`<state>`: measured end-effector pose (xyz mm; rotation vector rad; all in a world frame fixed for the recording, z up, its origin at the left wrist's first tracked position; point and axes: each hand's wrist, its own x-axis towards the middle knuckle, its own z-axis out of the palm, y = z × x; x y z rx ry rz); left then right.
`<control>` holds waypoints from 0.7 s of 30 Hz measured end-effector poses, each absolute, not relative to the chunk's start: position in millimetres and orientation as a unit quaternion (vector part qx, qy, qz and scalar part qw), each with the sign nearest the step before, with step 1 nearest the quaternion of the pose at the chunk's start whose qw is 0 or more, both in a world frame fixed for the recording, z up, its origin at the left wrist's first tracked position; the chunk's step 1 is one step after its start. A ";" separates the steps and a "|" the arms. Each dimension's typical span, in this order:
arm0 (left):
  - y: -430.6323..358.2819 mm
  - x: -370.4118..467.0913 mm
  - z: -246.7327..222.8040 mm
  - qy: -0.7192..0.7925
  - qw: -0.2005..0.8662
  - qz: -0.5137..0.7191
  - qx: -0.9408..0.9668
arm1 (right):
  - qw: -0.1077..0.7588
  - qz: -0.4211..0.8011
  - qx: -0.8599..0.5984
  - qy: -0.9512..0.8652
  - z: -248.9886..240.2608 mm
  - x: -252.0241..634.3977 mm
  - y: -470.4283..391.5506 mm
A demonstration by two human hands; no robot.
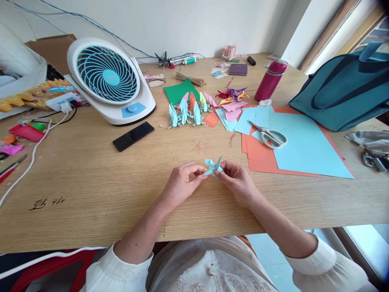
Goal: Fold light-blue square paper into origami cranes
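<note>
A small light-blue origami figure (213, 166) is held just above the near middle of the wooden table, with one pointed flap standing up. My left hand (186, 180) pinches its left end between thumb and fingers. On the other side, my right hand (236, 178) grips its right part, thumb in front. Fingertips cover some of the folds. Beyond the hands stands a group of folded paper figures (184, 112), mostly light blue, with orange, pink and yellow-green ones behind. To the right, white-handled scissors (273, 139) lie on light-blue paper sheets (306, 142).
A white fan (106, 77) stands at back left, a black phone (133, 136) before it. Orange sheets (264, 160) lie under the blue ones. A magenta bottle (271, 81) and a teal bag (343, 89) stand at right. A white cable (28, 166) runs along the left.
</note>
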<state>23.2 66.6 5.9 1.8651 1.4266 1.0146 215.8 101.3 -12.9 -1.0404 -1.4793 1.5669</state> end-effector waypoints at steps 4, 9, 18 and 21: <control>66.7 21.1 6.4 0.531 0.297 0.371 0.701 | 0.365 0.602 -0.409 -0.581 -13.2 215.9 101.5; 67.8 20.3 9.5 0.506 0.276 0.364 0.732 | 0.368 0.607 -0.399 -0.581 -14.4 214.7 101.2; 66.7 32.4 2.5 0.520 0.270 0.417 0.695 | 0.376 0.602 -0.398 -0.581 -19.1 214.1 101.4; 67.3 27.5 6.5 0.510 0.298 0.415 0.692 | 0.372 0.635 -0.373 -0.564 -16.5 214.2 99.3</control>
